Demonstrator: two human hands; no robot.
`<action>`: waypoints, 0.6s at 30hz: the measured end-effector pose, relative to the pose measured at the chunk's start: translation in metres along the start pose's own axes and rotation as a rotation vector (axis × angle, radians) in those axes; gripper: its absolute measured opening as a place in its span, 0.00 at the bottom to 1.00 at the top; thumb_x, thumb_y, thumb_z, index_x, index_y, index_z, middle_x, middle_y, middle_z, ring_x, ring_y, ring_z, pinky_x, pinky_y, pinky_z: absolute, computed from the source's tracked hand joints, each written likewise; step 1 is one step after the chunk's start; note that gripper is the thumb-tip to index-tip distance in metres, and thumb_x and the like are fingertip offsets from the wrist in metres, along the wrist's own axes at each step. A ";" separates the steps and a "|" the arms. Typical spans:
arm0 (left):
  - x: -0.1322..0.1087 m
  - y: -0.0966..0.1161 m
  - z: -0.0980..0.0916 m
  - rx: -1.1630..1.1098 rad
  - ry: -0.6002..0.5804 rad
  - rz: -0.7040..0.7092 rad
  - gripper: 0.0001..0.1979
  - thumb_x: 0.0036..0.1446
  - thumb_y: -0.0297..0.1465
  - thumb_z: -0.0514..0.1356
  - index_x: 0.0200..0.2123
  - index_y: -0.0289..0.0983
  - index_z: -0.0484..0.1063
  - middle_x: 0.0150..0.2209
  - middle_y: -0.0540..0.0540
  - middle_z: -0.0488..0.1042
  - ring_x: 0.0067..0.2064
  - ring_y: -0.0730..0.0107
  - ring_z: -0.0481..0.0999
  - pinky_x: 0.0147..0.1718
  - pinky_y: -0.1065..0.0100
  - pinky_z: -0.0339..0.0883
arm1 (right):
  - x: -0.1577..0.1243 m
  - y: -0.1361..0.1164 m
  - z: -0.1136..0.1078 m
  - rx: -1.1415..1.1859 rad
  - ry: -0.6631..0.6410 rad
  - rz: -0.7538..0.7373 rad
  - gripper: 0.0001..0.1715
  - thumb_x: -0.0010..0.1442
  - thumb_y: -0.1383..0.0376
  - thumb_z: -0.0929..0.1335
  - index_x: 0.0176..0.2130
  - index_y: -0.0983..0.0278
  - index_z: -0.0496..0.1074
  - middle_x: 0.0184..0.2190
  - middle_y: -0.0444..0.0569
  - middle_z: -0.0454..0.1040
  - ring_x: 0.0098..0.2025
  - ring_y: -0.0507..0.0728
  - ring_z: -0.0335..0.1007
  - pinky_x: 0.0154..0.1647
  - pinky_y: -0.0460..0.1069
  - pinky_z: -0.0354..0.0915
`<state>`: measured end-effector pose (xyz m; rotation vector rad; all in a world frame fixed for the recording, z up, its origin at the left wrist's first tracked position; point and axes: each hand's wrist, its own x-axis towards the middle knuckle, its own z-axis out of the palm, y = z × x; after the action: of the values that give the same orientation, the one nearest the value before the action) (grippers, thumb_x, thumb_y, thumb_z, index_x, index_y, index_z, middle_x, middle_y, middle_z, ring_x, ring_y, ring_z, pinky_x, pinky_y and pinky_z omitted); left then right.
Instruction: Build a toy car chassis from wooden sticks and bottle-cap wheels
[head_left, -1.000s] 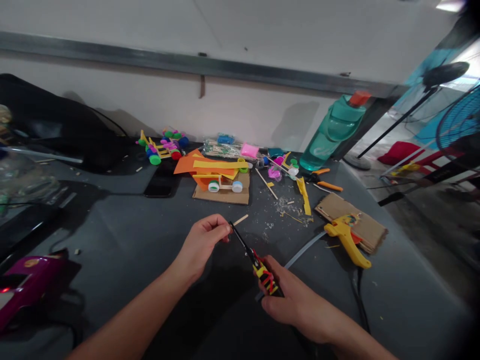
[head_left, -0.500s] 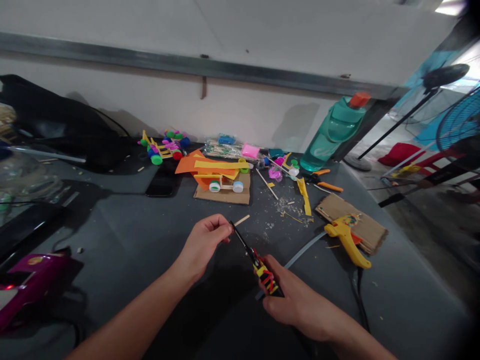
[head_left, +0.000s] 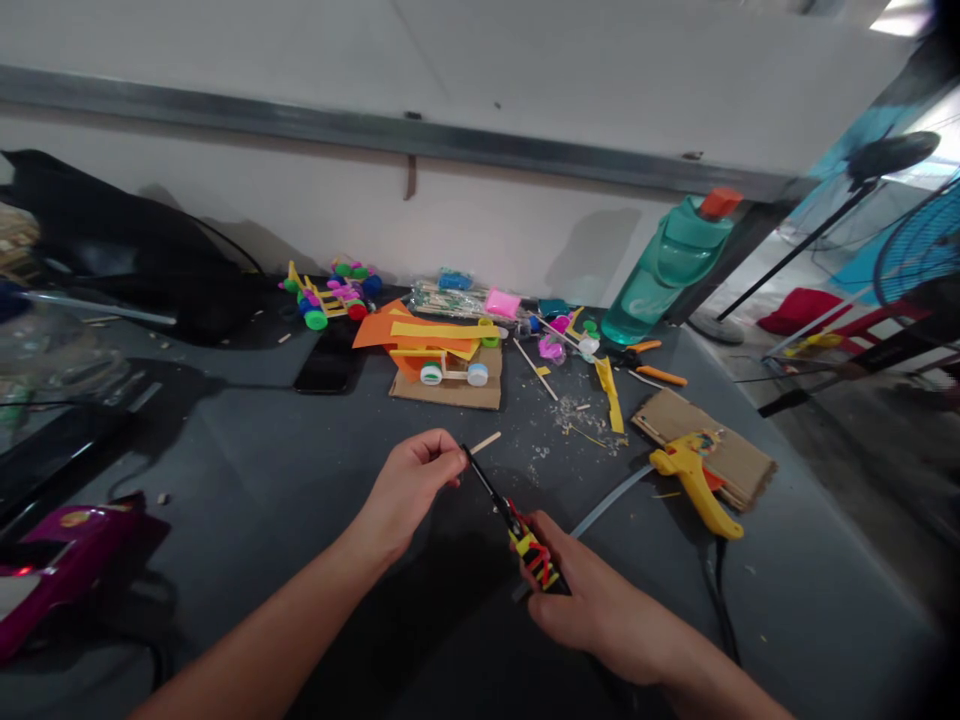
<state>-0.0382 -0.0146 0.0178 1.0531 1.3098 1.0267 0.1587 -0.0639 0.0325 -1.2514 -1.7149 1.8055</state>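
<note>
My left hand [head_left: 409, 490] is closed in a pinch around a thin wooden stick [head_left: 487, 441], whose pale end sticks out to the right past the fingertips. Wrapped round the patterned handle of a long-nosed lighter [head_left: 534, 555] is my right hand [head_left: 589, 595]. The lighter's thin black nozzle points up and left, with its tip beside the left fingertips and the stick; no flame shows. Beyond the hands, a small stick-built toy car [head_left: 454, 374] with white wheels stands on a cardboard piece [head_left: 450, 398].
On the right, a yellow glue gun [head_left: 697, 485] with a long glue stick [head_left: 611, 502] leans on cardboard [head_left: 739, 455]. Orange-handled pliers [head_left: 660, 372] lie near a teal bottle [head_left: 660, 270]. A phone [head_left: 326, 362] and colourful toy pieces [head_left: 341, 295] are at the back; a purple device [head_left: 67, 560] sits left.
</note>
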 end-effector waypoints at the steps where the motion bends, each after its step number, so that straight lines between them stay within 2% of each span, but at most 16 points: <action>1: 0.000 0.000 -0.001 0.004 -0.008 0.003 0.08 0.46 0.31 0.58 0.18 0.36 0.65 0.19 0.53 0.64 0.24 0.74 0.63 0.26 0.72 0.55 | 0.000 0.000 0.000 0.012 0.000 0.002 0.23 0.43 0.76 0.62 0.42 0.65 0.64 0.35 0.44 0.68 0.37 0.54 0.61 0.39 0.48 0.58; 7: -0.001 0.004 -0.006 0.104 -0.039 0.055 0.13 0.52 0.37 0.56 0.20 0.36 0.66 0.20 0.51 0.65 0.25 0.73 0.64 0.27 0.71 0.57 | 0.000 0.003 0.000 0.048 0.016 -0.004 0.19 0.42 0.75 0.62 0.37 0.64 0.62 0.32 0.42 0.63 0.35 0.53 0.58 0.36 0.46 0.56; 11: -0.003 0.001 -0.007 0.223 -0.073 0.099 0.18 0.57 0.41 0.52 0.21 0.36 0.68 0.20 0.51 0.65 0.24 0.72 0.64 0.24 0.72 0.57 | 0.000 0.010 0.002 0.022 0.041 -0.010 0.16 0.43 0.76 0.61 0.35 0.64 0.61 0.29 0.41 0.60 0.33 0.51 0.56 0.33 0.45 0.55; 15: -0.009 -0.001 -0.006 0.289 -0.093 0.123 0.17 0.59 0.42 0.50 0.25 0.38 0.68 0.17 0.54 0.59 0.20 0.72 0.62 0.20 0.73 0.54 | -0.001 0.008 0.005 -0.019 0.064 -0.049 0.20 0.42 0.77 0.61 0.38 0.63 0.62 0.32 0.42 0.63 0.35 0.52 0.58 0.36 0.46 0.57; 18: -0.012 0.002 -0.005 0.329 -0.070 0.169 0.16 0.59 0.40 0.51 0.24 0.38 0.66 0.17 0.55 0.58 0.20 0.73 0.61 0.20 0.73 0.53 | -0.001 0.004 0.006 -0.017 0.063 -0.052 0.20 0.42 0.76 0.61 0.38 0.63 0.62 0.31 0.42 0.63 0.34 0.52 0.58 0.35 0.46 0.57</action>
<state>-0.0435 -0.0260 0.0226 1.4563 1.3793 0.9061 0.1558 -0.0693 0.0288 -1.2452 -1.7163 1.7071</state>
